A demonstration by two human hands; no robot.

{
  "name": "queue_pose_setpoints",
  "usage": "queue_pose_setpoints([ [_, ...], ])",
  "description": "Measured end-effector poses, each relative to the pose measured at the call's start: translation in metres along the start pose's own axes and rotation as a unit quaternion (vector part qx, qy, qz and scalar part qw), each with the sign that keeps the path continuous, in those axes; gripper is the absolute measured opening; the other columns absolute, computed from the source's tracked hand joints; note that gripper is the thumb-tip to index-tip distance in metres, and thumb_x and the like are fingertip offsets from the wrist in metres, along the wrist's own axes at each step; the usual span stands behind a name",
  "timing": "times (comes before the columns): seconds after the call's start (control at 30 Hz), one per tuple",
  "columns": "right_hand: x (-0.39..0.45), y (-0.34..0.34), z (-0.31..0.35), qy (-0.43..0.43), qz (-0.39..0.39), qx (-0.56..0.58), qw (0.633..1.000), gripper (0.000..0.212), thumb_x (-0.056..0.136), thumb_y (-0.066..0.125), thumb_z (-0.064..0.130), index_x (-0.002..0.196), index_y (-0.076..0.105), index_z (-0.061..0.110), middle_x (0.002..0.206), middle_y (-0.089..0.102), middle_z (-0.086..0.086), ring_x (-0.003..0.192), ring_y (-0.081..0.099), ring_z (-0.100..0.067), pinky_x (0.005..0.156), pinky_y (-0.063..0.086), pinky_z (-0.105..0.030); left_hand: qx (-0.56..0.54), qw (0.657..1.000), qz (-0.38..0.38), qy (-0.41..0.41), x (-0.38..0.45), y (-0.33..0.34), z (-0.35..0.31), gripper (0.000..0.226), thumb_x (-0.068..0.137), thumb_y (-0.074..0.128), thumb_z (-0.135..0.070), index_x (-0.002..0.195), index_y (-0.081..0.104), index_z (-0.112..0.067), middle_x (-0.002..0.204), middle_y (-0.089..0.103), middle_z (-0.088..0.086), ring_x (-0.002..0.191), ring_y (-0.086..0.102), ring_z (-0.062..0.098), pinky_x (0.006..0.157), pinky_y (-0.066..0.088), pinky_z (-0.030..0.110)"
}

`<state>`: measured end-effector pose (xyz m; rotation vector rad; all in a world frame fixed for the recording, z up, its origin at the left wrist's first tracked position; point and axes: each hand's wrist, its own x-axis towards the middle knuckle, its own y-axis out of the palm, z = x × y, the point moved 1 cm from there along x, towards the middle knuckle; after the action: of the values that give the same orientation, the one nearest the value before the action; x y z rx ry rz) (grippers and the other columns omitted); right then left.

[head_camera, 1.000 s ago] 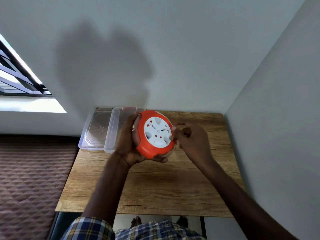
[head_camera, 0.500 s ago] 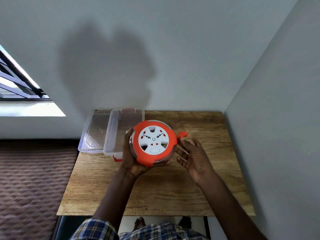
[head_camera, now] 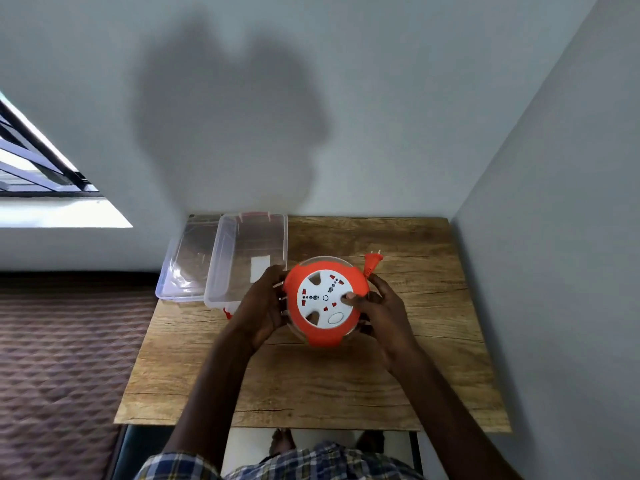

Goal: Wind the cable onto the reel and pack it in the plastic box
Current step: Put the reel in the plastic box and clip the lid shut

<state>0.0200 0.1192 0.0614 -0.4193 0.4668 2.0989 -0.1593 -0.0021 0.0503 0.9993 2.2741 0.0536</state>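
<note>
An orange cable reel [head_camera: 323, 301] with a white socket face is held flat above the wooden table [head_camera: 346, 382]. My left hand [head_camera: 263, 308] grips its left rim. My right hand [head_camera: 382, 313] grips its right rim, thumb on the white face. The orange plug [head_camera: 372, 263] sticks out at the reel's upper right. The wound cable itself is hidden inside the reel. The clear plastic box [head_camera: 249, 258] stands open just left of the reel, at the table's back left.
The box's clear lid [head_camera: 188, 265] lies left of it, overhanging the table edge. Grey walls close in behind and on the right. A patterned bed surface [head_camera: 62, 358] lies left of the table. My feet show below the front edge.
My right hand went from pinching the plug to open beside the reel, then took hold of the reel's right side. The reel has tilted flat and come lower over the table.
</note>
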Motion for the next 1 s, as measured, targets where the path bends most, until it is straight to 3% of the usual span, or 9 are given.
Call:
queue_pose_setpoints([
  [0.07, 0.006, 0.004, 0.001, -0.001, -0.002, 0.003, 1.0, 0.056, 0.081, 0.084, 0.013, 0.132, 0.064, 0.024, 0.106, 0.08, 0.001, 0.089, 0.079, -0.02, 0.063, 0.062, -0.034, 0.035, 0.999, -0.021, 0.026, -0.003, -0.002, -0.001, 0.037, 0.104, 0.056, -0.037, 0.118, 0.069, -0.005, 0.105, 0.073, 0.018, 0.096, 0.07, 0.033, 0.078, 0.059, 0.046],
  [0.17, 0.016, 0.017, 0.003, 0.005, 0.009, 0.003, 1.0, 0.049, 0.087, 0.08, 0.016, 0.132, 0.066, 0.03, 0.106, 0.08, 0.003, 0.094, 0.076, -0.022, 0.067, 0.061, -0.035, 0.019, 0.998, -0.039, 0.049, -0.011, -0.011, -0.001, 0.03, 0.105, 0.06, -0.028, 0.122, 0.07, -0.006, 0.11, 0.077, 0.02, 0.098, 0.072, 0.036, 0.076, 0.06, 0.046],
  [0.23, 0.024, 0.027, 0.007, 0.055, 0.04, 0.039, 0.997, 0.031, 0.094, 0.07, 0.028, 0.126, 0.07, 0.027, 0.103, 0.081, 0.0, 0.095, 0.074, -0.024, 0.072, 0.059, -0.038, 0.006, 0.997, -0.049, 0.063, -0.02, -0.018, -0.005, 0.028, 0.104, 0.062, -0.025, 0.123, 0.069, -0.006, 0.113, 0.077, 0.021, 0.097, 0.074, 0.036, 0.072, 0.062, 0.044],
  [0.33, 0.033, 0.045, 0.009, 0.119, 0.064, 0.034, 0.99, 0.037, 0.097, 0.063, 0.047, 0.118, 0.074, 0.019, 0.104, 0.08, -0.006, 0.097, 0.072, -0.028, 0.075, 0.055, -0.037, 0.001, 0.993, -0.079, 0.083, -0.034, -0.029, -0.005, 0.028, 0.104, 0.062, -0.024, 0.125, 0.067, -0.006, 0.113, 0.077, 0.02, 0.097, 0.076, 0.034, 0.072, 0.063, 0.043],
  [0.47, 0.045, 0.083, 0.008, 0.082, 0.075, -0.024, 0.994, 0.029, 0.1, 0.063, 0.04, 0.122, 0.073, 0.026, 0.106, 0.08, -0.002, 0.097, 0.074, -0.026, 0.065, 0.053, -0.03, -0.025, 0.987, -0.123, 0.101, -0.045, -0.046, -0.001, 0.029, 0.104, 0.063, -0.025, 0.127, 0.066, -0.007, 0.114, 0.078, 0.02, 0.101, 0.077, 0.035, 0.077, 0.064, 0.043],
  [0.57, 0.054, 0.115, 0.01, 0.051, 0.076, -0.064, 0.994, 0.024, 0.1, 0.065, 0.034, 0.119, 0.073, 0.022, 0.104, 0.079, -0.003, 0.087, 0.076, -0.021, 0.056, 0.057, -0.026, 0.028, 0.978, -0.172, 0.119, -0.043, -0.07, -0.008, 0.025, 0.104, 0.063, -0.024, 0.123, 0.07, -0.01, 0.108, 0.08, 0.014, 0.1, 0.078, 0.032, 0.078, 0.065, 0.041],
  [0.73, 0.085, 0.163, 0.023, -0.035, 0.086, -0.153, 0.984, 0.021, 0.096, 0.071, 0.022, 0.116, 0.074, 0.023, 0.104, 0.078, -0.003, 0.091, 0.075, -0.022, 0.062, 0.056, -0.028, 0.115, 0.965, -0.201, 0.125, -0.014, -0.116, -0.03, 0.024, 0.104, 0.064, -0.019, 0.121, 0.071, -0.005, 0.097, 0.08, 0.013, 0.087, 0.079, 0.028, 0.075, 0.066, 0.04],
  [0.87, 0.112, 0.189, 0.026, -0.049, 0.062, -0.253, 0.964, 0.027, 0.092, 0.073, 0.019, 0.118, 0.076, 0.027, 0.105, 0.079, -0.001, 0.094, 0.076, -0.023, 0.083, 0.063, -0.041, 0.164, 0.957, -0.208, 0.117, 0.014, -0.147, -0.051, 0.022, 0.1, 0.07, -0.018, 0.114, 0.076, -0.003, 0.089, 0.08, 0.016, 0.076, 0.078, 0.026, 0.071, 0.066, 0.034],
  [1.0, 0.125, 0.197, 0.031, -0.067, 0.014, -0.301, 0.951, 0.027, 0.093, 0.07, 0.014, 0.118, 0.077, 0.022, 0.107, 0.079, -0.006, 0.088, 0.075, -0.021, 0.079, 0.062, -0.037, 0.231, 0.951, -0.176, 0.101, 0.037, -0.16, -0.066, 0.014, 0.095, 0.073, -0.02, 0.097, 0.083, -0.01, 0.075, 0.08, 0.011, 0.069, 0.079, 0.027, 0.075, 0.068, 0.041],
])
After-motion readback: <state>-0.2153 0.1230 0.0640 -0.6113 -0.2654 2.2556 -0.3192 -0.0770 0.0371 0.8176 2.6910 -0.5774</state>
